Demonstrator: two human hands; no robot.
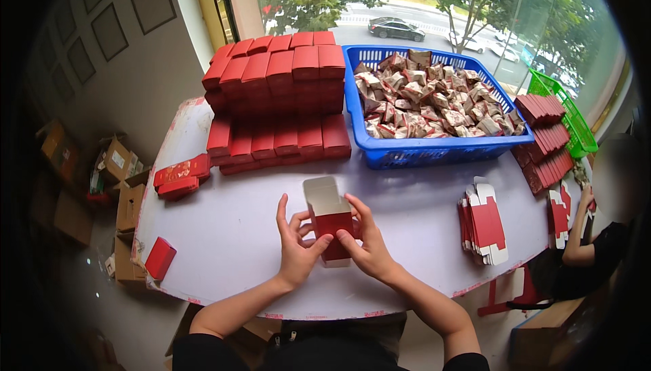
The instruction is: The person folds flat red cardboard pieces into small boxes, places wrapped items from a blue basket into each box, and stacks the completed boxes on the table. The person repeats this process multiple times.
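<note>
Between both hands I hold a small red carton (pixel 333 224) above the white table. Its pale inner flap stands up at the far end, and a white flap edge shows at the near end. My left hand (pixel 297 247) grips the carton's left side with the thumb on its front, index finger raised. My right hand (pixel 366 243) closes on the right side, thumb pressed to the front face. To the right lies a stack of flat, unfolded red-and-white cartons (pixel 485 225). Beyond my hands stand tiered rows of made-up red boxes (pixel 278 137).
A blue plastic basket (pixel 441 144) full of small wrapped packets stands at the back. Loose red boxes (pixel 182 176) and a single red box (pixel 161 258) lie at left. At right are stacked red boxes (pixel 544 144), a green basket (pixel 576 127) and another person (pixel 583 242) handling something.
</note>
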